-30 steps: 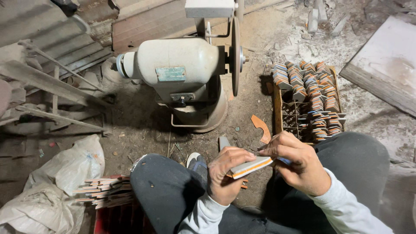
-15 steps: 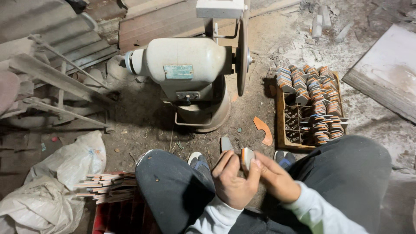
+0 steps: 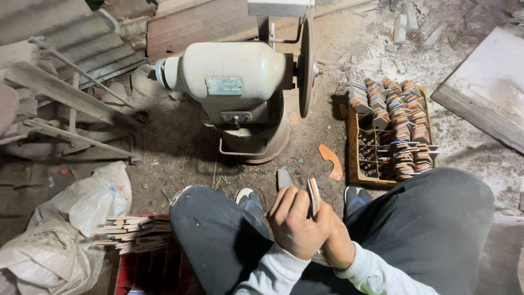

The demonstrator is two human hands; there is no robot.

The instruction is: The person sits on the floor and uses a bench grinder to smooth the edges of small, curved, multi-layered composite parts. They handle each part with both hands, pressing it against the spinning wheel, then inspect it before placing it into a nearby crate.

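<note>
I sit on the floor with both knees up in dark trousers. My left hand (image 3: pixel 293 223) and my right hand (image 3: pixel 337 244) are pressed together in front of me. Between them they grip a flat layered piece (image 3: pixel 313 195) with orange, white and blue edges, standing on end. The left hand's fingers curl around it; most of the right hand is tucked behind the left. A pale bench grinder (image 3: pixel 234 82) with a thin disc wheel (image 3: pixel 305 65) stands on the dirt floor just ahead of my hands.
A wooden crate (image 3: pixel 352 143) of stacked layered pieces stands at the right of the grinder. A red crate (image 3: pixel 128 273) with a pile of strips (image 3: pixel 134 232) sits by my left knee, next to white sacks (image 3: pixel 65 229). An orange curved offcut (image 3: pixel 331 161) lies on the floor.
The layered piece was lying flat across both hands; it has been turned on end, and my hands have closed together lower and nearer my body.
</note>
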